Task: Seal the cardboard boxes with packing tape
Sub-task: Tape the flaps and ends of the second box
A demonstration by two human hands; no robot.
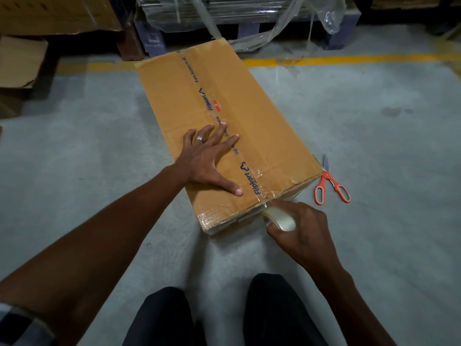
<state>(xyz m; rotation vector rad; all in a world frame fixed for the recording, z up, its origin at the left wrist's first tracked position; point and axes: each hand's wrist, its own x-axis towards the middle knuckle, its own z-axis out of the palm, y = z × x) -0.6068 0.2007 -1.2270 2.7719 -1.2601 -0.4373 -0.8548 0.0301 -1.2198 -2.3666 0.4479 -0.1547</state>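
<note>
We see one Flipkart carton [252,121], one tape roll [280,220] gripped by our right hand [303,229], one scissors [331,184]; our left hand [208,159] presses flat, fingers spread.

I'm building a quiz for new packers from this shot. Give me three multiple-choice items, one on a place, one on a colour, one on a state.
1. Where do the scissors lie?
A. On the box
B. On the floor right of the box
C. In the left hand

2. What colour are the scissor handles?
A. Orange
B. Blue
C. Black

3. What is the left hand doing?
A. Gripping the tape
B. Hanging idle
C. Pressing flat on the cardboard box

Answers:
1 B, they lie on the concrete floor beside the box's near right corner.
2 A, both loops are orange.
3 C, its fingers are spread on the lid, while the right hand holds the tape roll.
</note>
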